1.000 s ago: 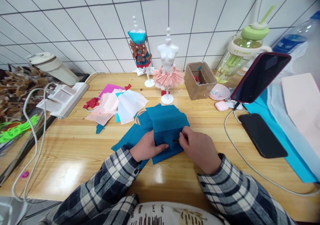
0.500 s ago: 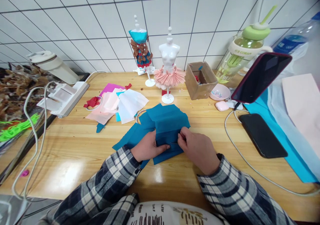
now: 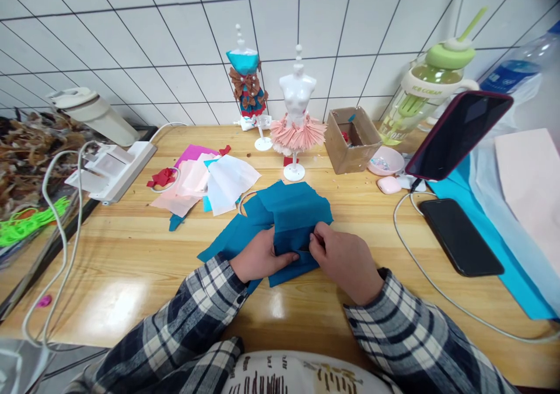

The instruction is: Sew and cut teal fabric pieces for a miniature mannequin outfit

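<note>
A folded sheet of dark teal crepe paper (image 3: 301,207) lies in front of me, with more teal pieces (image 3: 231,233) under and beside it on the left. My left hand (image 3: 262,257) is closed on the folded sheet, thumb pressed on top and fingers hidden beneath. Along the lower fold, my right hand (image 3: 345,260) pinches a thin dark blade-like tool, mostly covered by the fingers. Its tip sits between the paper layers, where a narrow opening shows. Behind the paper stands a small white dress form (image 3: 297,90) wearing a pleated pink paper skirt (image 3: 298,133).
Pink, white and red paper scraps (image 3: 192,181) lie to the left. Farther back are a second dressed form (image 3: 247,84), a small cardboard box (image 3: 352,143) and a pink dish (image 3: 385,160). A phone (image 3: 461,236), its cable and a tall bottle (image 3: 420,93) occupy the right.
My right hand has shifted slightly left along the fold. The dark tool's tip, plain earlier on top of the paper, is now largely between the layers, which have parted a little.
</note>
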Available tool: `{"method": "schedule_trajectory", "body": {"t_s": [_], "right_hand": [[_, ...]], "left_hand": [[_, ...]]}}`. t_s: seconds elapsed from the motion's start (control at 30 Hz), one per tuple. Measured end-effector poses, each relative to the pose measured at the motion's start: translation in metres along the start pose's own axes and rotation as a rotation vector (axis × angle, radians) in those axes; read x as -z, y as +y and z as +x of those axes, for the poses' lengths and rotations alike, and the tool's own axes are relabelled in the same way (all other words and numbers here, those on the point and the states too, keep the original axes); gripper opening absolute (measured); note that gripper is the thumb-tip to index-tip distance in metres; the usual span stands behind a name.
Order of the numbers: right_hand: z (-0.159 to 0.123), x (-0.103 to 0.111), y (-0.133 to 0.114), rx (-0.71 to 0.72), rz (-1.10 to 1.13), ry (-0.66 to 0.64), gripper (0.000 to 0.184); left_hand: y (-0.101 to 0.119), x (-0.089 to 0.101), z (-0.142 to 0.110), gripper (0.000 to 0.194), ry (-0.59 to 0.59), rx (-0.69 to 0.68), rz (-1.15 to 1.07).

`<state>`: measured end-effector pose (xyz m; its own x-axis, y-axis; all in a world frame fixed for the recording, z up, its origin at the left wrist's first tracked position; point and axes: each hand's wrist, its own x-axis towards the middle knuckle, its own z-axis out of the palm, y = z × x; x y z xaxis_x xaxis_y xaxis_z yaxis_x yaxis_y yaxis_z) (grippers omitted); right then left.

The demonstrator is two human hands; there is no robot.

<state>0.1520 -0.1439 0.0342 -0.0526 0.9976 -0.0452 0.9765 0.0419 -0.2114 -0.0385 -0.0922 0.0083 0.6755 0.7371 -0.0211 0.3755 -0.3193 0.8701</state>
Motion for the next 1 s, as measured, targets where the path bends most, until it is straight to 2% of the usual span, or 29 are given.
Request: {"method": "schedule_trajectory", "body": {"t_s": [0.23,0.63,0.83,1.0], "right_hand": [[-0.0008,0.0006,-0.0041,0.0,-0.012,-0.023,0.024],[-0.0014,-0.0005,-0.004,0.01,-0.005,0.014,0.025],[-0.0017,-0.0021,-0.007,0.017,0.017,0.01,0.025],[-0.0014,-0.004,-0.0103,0.026,0.026,0.015,0.024]], "left_hand": [[0.0005,-0.0005,0.0001,0.045,-0.016,0.017,-0.007],[-0.0023,-0.0013,-0.0011,0.057,-0.026,0.021,-0.011],[-0.0009,-0.0006,0.0004,0.046,-0.028,0.033,-0.001],[-0.0011,-0.0014,0.0005,0.048,-0.04,0.03,-0.01]]}}
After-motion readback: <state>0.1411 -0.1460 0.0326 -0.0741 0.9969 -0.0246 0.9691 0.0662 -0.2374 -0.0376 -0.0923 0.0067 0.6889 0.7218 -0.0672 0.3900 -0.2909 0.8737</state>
